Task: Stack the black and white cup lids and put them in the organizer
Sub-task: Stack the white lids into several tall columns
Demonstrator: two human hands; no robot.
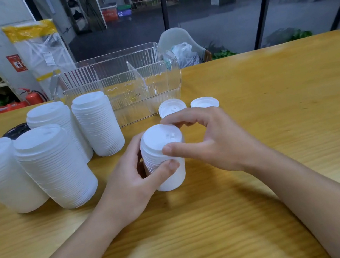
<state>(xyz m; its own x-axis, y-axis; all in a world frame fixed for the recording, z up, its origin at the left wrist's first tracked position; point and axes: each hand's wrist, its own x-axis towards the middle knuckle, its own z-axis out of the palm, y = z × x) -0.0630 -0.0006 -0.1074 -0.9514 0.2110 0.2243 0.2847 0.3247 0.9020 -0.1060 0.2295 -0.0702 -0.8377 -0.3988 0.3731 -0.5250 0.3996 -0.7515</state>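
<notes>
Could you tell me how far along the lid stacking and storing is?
Done: four tall white stacks stand on the table. In hand: the left hand grips a shorter stack while the right hand seats its top lid. Left: two loose white lids, a black lid, and the organizer, which holds no lids.

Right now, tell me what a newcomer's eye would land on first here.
First, the short stack of white lids at centre, gripped by the left hand while the right hand holds its top. Next, four tall white lid stacks standing at left on the wooden table. Behind them stands the clear organizer, with two loose lids in front.
</notes>
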